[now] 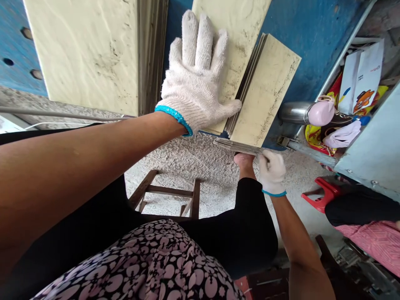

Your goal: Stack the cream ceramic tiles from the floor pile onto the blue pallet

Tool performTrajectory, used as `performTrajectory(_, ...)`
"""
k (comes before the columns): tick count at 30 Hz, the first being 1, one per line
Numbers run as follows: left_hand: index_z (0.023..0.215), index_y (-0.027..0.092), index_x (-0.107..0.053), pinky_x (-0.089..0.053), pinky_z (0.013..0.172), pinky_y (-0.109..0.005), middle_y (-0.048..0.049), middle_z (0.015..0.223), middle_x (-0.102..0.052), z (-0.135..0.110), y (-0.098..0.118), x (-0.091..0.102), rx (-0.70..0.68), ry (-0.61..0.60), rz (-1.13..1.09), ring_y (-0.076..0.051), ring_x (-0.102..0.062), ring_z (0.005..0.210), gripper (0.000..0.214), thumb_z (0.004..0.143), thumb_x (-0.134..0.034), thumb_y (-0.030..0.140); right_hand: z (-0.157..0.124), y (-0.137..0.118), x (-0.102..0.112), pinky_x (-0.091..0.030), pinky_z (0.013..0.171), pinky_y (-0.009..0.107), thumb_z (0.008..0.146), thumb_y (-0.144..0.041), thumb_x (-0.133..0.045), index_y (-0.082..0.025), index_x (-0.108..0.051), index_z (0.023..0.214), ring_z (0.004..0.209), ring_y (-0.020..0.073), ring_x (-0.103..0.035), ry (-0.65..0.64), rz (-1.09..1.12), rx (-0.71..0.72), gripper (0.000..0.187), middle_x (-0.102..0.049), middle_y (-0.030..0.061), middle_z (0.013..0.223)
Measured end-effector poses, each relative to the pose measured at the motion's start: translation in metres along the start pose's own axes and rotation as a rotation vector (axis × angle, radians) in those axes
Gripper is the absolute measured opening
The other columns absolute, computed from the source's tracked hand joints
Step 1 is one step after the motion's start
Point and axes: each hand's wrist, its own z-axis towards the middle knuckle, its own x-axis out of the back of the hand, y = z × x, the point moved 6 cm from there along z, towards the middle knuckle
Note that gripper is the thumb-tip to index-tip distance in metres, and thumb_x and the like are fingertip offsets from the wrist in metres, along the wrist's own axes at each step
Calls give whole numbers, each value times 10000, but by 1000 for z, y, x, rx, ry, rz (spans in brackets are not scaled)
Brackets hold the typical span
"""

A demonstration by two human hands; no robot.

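My left hand [196, 71], in a white knit glove with a blue cuff, lies flat with fingers spread on a cream tile [240, 25] that leans against a blue wall. Beside it a stack of cream tiles [265, 91] stands fanned out on edge. Lower down, my right hand [272, 171], gloved the same way, is closed on the end of a thin stack of tiles [237, 146] near the floor. My foot shows just left of that hand.
A larger cream slab [87, 50] leans at the left beside dark boards [152, 54]. A wooden stool frame [168, 196] stands on the rough concrete floor. At right are a metal flask [296, 112], bags, a red plastic stool [325, 193] and another person's legs [365, 221].
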Motion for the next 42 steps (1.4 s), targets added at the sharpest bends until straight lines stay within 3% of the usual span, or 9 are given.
performTrajectory(3, 1598, 173, -29, 23, 1175, -532, -69, 1636, 87, 1, 3, -1, 10, -10, 76, -376, 104, 1482, 1223, 631, -582, 680, -21, 3, -23, -468, 710, 348, 981, -362, -460, -187, -697, 1011, 835, 239, -582, -136, -46, 19, 296, -662, 101, 900)
performTrajectory(7, 1566, 120, 52, -25, 1131, -547, -200, 1602, 81, 2, 7, -2, 85, -67, 299, -426, 92, 1466, 1272, 598, -661, 538, -24, 8, -38, -463, 735, 364, 988, -371, -439, -187, -690, 1058, 884, 257, -576, -151, -61, 20, 319, -658, 116, 975)
performTrajectory(18, 1558, 125, 78, -9, 1136, -506, -212, 1597, 84, 2, 9, -1, 90, -85, 332, -423, 85, 1466, 1267, 629, -651, 583, -21, 11, -37, -496, 792, 409, 923, -367, -549, -203, -686, 936, 898, 268, -564, -97, 116, -87, 214, -616, 110, 943)
performTrajectory(23, 1563, 109, 65, -7, 1137, -529, -219, 1598, 84, 3, 9, 0, 98, -86, 312, -421, 93, 1465, 1291, 611, -686, 553, -39, 19, -44, -527, 765, 383, 850, -374, -620, -212, -616, 769, 864, 242, -601, -174, 332, -157, 181, -630, 78, 875)
performTrajectory(26, 1570, 82, 37, -13, 1141, -561, -223, 1598, 83, 1, 9, 2, 39, -82, 225, -449, 97, 1457, 1282, 634, -667, 604, -59, 35, -59, -543, 751, 389, 789, -393, -657, -202, -610, 855, 798, 228, -623, -221, 457, -281, 208, -634, 66, 866)
performTrajectory(28, 1578, 78, 6, -20, 1146, -582, -224, 1603, 62, 0, 10, 4, -7, -62, 157, -460, 87, 1456, 1233, 676, -615, 646, -68, 43, -71, -546, 813, 416, 761, -372, -672, -193, -628, 978, 861, 242, -639, -276, 493, -309, 285, -646, 82, 947)
performTrajectory(32, 1584, 79, -31, -39, 1151, -604, -238, 1603, 30, -2, 9, 8, -14, -50, 135, -462, 64, 1459, 1188, 704, -583, 654, -68, 47, -91, -519, 936, 445, 737, -297, -659, -196, -644, 1118, 1022, 268, -634, -409, 538, -237, 394, -652, 95, 1083)
performTrajectory(37, 1585, 80, -36, -50, 1162, -591, -217, 1611, 24, -1, 9, 10, 4, -58, 144, -450, 63, 1464, 1213, 680, -585, 670, -60, 52, -112, -518, 950, 406, 777, -208, -576, -193, -671, 1134, 1063, 245, -625, -531, 533, -143, 370, -656, 99, 1109)
performTrajectory(42, 1592, 105, -38, 1, 1173, -555, -151, 1627, 51, -2, 8, 7, 23, -69, 106, -423, 100, 1469, 1226, 650, -603, 650, -55, 39, -119, -507, 969, 386, 829, -143, -461, -176, -677, 1106, 1096, 221, -610, -576, 474, 59, 353, -667, 102, 1119)
